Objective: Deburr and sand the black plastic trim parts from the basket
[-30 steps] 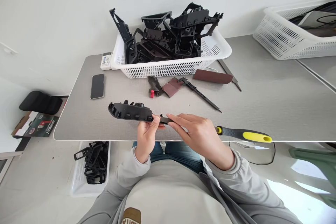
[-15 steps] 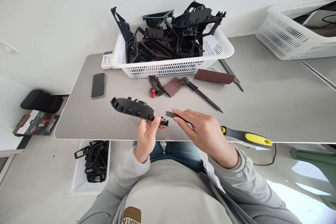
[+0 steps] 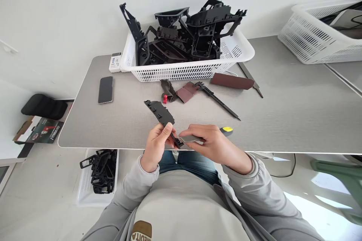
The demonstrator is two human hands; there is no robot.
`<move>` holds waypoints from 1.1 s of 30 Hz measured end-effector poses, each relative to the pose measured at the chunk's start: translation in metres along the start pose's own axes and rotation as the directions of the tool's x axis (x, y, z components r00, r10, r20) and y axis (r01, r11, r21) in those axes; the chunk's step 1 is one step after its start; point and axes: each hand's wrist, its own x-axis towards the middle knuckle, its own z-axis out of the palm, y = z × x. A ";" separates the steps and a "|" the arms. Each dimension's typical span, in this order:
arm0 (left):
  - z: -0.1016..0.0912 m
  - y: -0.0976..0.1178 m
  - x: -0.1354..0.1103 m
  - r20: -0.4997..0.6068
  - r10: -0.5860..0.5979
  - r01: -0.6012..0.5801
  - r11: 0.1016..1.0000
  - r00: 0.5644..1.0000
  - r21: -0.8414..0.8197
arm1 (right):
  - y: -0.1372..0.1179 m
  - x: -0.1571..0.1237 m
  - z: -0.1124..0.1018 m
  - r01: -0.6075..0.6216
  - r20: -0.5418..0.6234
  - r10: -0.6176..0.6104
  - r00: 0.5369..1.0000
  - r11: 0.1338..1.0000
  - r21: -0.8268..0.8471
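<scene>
My left hand (image 3: 157, 146) is closed on the near end of a long black plastic part (image 3: 160, 114), which points away from me over the front of the grey table (image 3: 283, 120). My right hand (image 3: 212, 144) grips a file. Its flat metal blade (image 3: 190, 139) touches the part's near end by my left thumb. Only the yellow tip of the file's handle (image 3: 227, 130) shows behind my right hand.
A white basket (image 3: 183, 69) heaped with black plastic parts stands at the back. In front of it lie sandpaper pieces (image 3: 232, 81), a black caliper (image 3: 216, 99) and a red-tipped item (image 3: 164, 99). A phone (image 3: 105, 89) lies left. Another white basket (image 3: 319, 37) sits far right, and one with parts (image 3: 98, 173) on the floor.
The black part has turned from lying sideways to pointing away from me. My right hand has swung the file round, so its handle now points away and the blade meets the part's near end.
</scene>
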 end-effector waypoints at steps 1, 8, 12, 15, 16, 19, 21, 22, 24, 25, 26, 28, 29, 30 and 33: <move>0.000 0.000 0.000 0.008 -0.007 0.007 1.000 1.000 0.008 | 0.001 0.000 0.000 0.018 -0.002 -0.018 1.000 1.000 0.012; 0.000 -0.001 0.000 0.028 0.001 -0.003 0.997 1.000 0.073 | -0.001 0.001 0.003 0.023 0.027 -0.025 0.999 0.998 0.052; 0.001 0.000 -0.001 0.018 0.017 -0.019 0.993 1.000 0.119 | -0.001 0.003 0.008 0.076 0.016 -0.077 0.997 0.996 0.040; 0.003 0.001 -0.002 0.018 0.025 -0.027 0.991 1.000 0.134 | 0.001 0.003 0.011 0.111 -0.008 -0.111 0.994 0.994 0.008; 0.003 0.001 -0.002 0.020 0.026 -0.028 0.990 0.999 0.135 | 0.002 0.003 0.012 0.115 -0.014 -0.115 0.993 0.993 -0.005; 0.004 0.001 -0.002 0.029 0.021 -0.025 0.990 0.999 0.136 | 0.002 0.002 0.013 0.115 -0.025 -0.116 0.993 0.992 -0.043; 0.004 0.001 -0.002 0.030 0.018 -0.022 0.991 0.999 0.133 | 0.001 0.001 0.013 0.105 -0.029 -0.107 0.994 0.993 -0.058; 0.004 0.001 -0.002 0.028 0.018 -0.022 0.991 0.999 0.131 | 0.001 0.001 0.013 0.098 -0.031 -0.100 0.994 0.993 -0.060; 0.004 0.001 -0.003 0.020 0.024 -0.026 0.992 1.000 0.124 | 0.000 0.001 0.011 0.079 -0.036 -0.081 0.996 0.995 -0.055; 0.004 0.001 -0.003 0.015 0.028 -0.029 0.993 0.999 0.116 | 0.000 0.001 0.011 0.069 -0.037 -0.071 0.997 0.996 -0.049; 0.004 0.001 -0.002 0.011 0.032 -0.033 0.994 0.999 0.107 | 0.000 0.001 0.010 0.058 -0.038 -0.059 0.998 0.998 -0.040; 0.003 0.000 -0.002 0.003 0.042 -0.042 0.996 0.999 0.082 | -0.001 0.001 0.007 0.034 -0.040 -0.035 0.999 0.999 -0.020; 0.002 0.000 -0.002 0.000 0.047 -0.046 0.996 0.999 0.070 | -0.001 0.001 0.006 0.022 -0.037 -0.023 0.999 1.000 -0.012; 0.001 -0.001 -0.002 -0.003 0.050 -0.049 0.997 0.999 0.060 | -0.001 0.000 0.005 0.010 -0.031 -0.010 0.999 1.000 -0.006; 0.000 -0.003 -0.001 -0.015 0.051 -0.050 0.998 0.999 0.036 | -0.001 -0.001 0.002 -0.016 -0.015 0.016 1.000 1.000 -0.001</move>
